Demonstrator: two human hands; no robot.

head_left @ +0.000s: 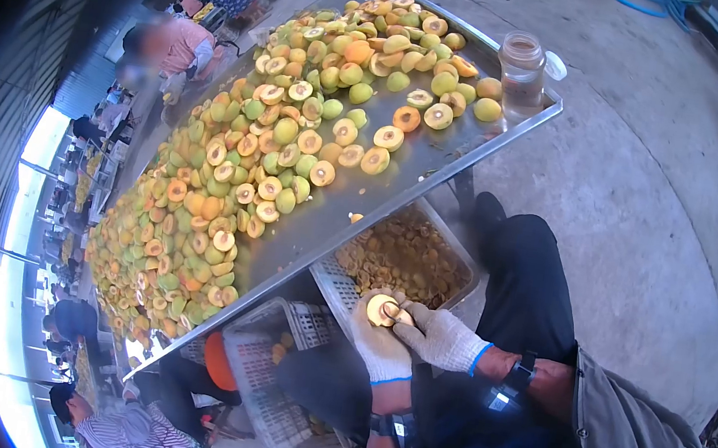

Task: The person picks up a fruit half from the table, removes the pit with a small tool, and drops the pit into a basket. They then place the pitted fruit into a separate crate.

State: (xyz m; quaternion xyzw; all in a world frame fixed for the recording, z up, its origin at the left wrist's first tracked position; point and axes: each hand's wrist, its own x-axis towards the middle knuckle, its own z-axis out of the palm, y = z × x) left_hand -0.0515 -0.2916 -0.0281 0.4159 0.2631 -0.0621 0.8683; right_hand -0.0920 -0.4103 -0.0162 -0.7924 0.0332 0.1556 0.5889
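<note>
My left hand [377, 346], in a pale knit glove with a blue cuff, is closed around a halved apricot [378, 310] with its pale cut face up. My right hand [446, 337], gloved the same way, reaches in from the right. Its thumb and fingers are bent against the cut face; whether they pinch a pit or a small tool is too small to tell. Both hands are over the near edge of a plastic crate [471, 280] of brown pits [401, 252]. Beyond them a metal table [283, 250] carries a heap of apricot halves [221, 170].
A clear jar [522, 69] with its lid open stands at the table's right corner. Left of my knees sits a white slatted crate [264, 393] with some fruit. An orange rounded object [219, 362] is under the table edge. Several people work along the left side.
</note>
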